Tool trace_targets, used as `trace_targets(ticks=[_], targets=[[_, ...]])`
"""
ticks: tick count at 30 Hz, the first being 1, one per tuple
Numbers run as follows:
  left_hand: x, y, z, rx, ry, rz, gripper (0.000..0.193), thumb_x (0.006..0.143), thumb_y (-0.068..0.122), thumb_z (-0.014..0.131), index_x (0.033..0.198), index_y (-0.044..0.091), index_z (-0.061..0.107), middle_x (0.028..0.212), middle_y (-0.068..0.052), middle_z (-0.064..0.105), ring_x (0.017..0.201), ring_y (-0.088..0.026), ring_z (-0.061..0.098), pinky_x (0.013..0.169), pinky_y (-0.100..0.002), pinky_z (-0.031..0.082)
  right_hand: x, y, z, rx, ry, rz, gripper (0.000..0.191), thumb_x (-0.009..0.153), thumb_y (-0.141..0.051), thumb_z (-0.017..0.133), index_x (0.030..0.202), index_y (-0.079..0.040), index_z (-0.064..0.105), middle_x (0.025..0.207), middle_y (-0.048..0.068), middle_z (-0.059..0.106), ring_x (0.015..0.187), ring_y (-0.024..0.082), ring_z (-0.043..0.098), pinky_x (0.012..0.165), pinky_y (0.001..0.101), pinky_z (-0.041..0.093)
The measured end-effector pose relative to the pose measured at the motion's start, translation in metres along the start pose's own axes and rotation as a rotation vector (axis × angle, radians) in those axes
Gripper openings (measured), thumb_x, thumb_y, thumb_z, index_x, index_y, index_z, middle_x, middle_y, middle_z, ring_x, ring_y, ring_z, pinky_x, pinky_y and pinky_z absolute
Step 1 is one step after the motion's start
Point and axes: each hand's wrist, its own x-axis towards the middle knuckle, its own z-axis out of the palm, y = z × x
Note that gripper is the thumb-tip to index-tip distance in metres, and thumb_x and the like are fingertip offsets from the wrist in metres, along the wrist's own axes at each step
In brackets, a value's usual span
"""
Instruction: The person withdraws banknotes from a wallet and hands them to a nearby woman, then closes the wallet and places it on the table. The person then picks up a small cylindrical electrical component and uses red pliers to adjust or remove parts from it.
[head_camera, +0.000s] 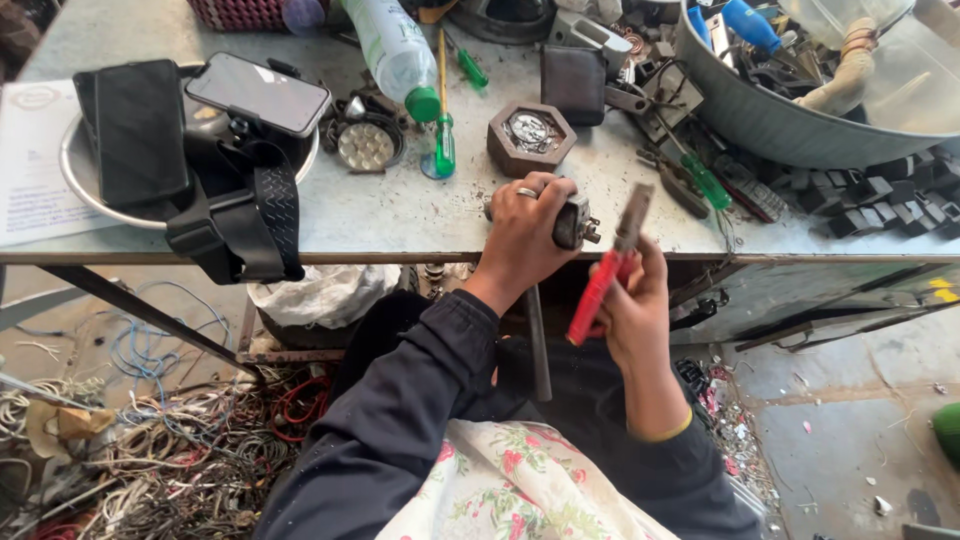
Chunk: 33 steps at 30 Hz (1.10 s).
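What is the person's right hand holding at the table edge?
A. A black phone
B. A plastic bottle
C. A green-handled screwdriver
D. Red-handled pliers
D: the right hand grips red-handled pliers, raised beside the small dark part that the left hand holds at the table edge.

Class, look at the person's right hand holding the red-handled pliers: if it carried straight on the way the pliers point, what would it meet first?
The right hand aims the red-handled pliers up and slightly right; likely first the dark pliers lying on the table, though depth is unclear.
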Motion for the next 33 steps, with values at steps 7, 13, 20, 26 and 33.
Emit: trace_targets(ticks=[7, 13, 20, 26, 33], targets=[[-0.005, -0.004, 0.005, -0.006, 0.002, 0.015, 0.071, 0.067, 0.027, 0.092, 0.124, 0.017, 0.051, 0.119, -0.007, 0.054, 0.113, -0.035, 0.053, 0.102, -0.05, 0.038, -0.044, -0.033, -0.017, 0.176, -0.279, 0.346, 0.065, 0.095, -0.015, 0.071, 0.15, -0.009, 0.038, 0.116, 0.008, 0.049, 0.066, 0.006, 0.044, 0.05, 0.0179, 0.036], [-0.008, -0.008, 0.006, -0.006, 0.04, 0.031, 0.073, 0.066, 0.027, 0.092, 0.125, 0.018, 0.051, 0.119, -0.006, 0.054, 0.114, -0.034, 0.053, 0.104, -0.051, 0.038, -0.041, -0.052, -0.018, 0.263, -0.431, 0.624, 0.076, 0.095, -0.044, 0.072, 0.152, -0.009, 0.035, 0.109, 0.009, 0.045, 0.063, 0.006, 0.036, 0.047, 0.0168, 0.032], [-0.013, -0.011, 0.005, -0.06, 0.033, 0.066, 0.066, 0.071, 0.029, 0.089, 0.125, 0.019, 0.052, 0.123, -0.005, 0.056, 0.119, -0.032, 0.055, 0.108, -0.052, 0.038, -0.019, -0.072, -0.016, 0.215, -0.443, 0.754, 0.075, 0.099, -0.054, 0.062, 0.152, -0.009, 0.034, 0.108, 0.011, 0.043, 0.063, 0.005, 0.034, 0.045, 0.0152, 0.03], [-0.017, -0.016, 0.008, -0.084, 0.027, 0.098, 0.056, 0.08, 0.026, 0.084, 0.126, 0.02, 0.054, 0.124, -0.004, 0.057, 0.121, -0.031, 0.055, 0.109, -0.049, 0.04, -0.018, -0.086, -0.022, 0.338, -0.426, 0.851, 0.066, 0.106, -0.046, 0.055, 0.153, -0.006, 0.032, 0.11, 0.013, 0.041, 0.064, 0.008, 0.035, 0.043, 0.0161, 0.032], [-0.017, -0.018, 0.008, -0.103, 0.018, 0.102, 0.057, 0.078, 0.028, 0.084, 0.125, 0.019, 0.054, 0.123, -0.005, 0.057, 0.119, -0.032, 0.055, 0.107, -0.049, 0.041, -0.014, -0.094, -0.018, 0.507, -0.444, 0.882, 0.089, 0.102, -0.053, 0.059, 0.162, 0.002, 0.022, 0.112, 0.013, 0.04, 0.069, 0.012, 0.035, 0.045, 0.0193, 0.035]])
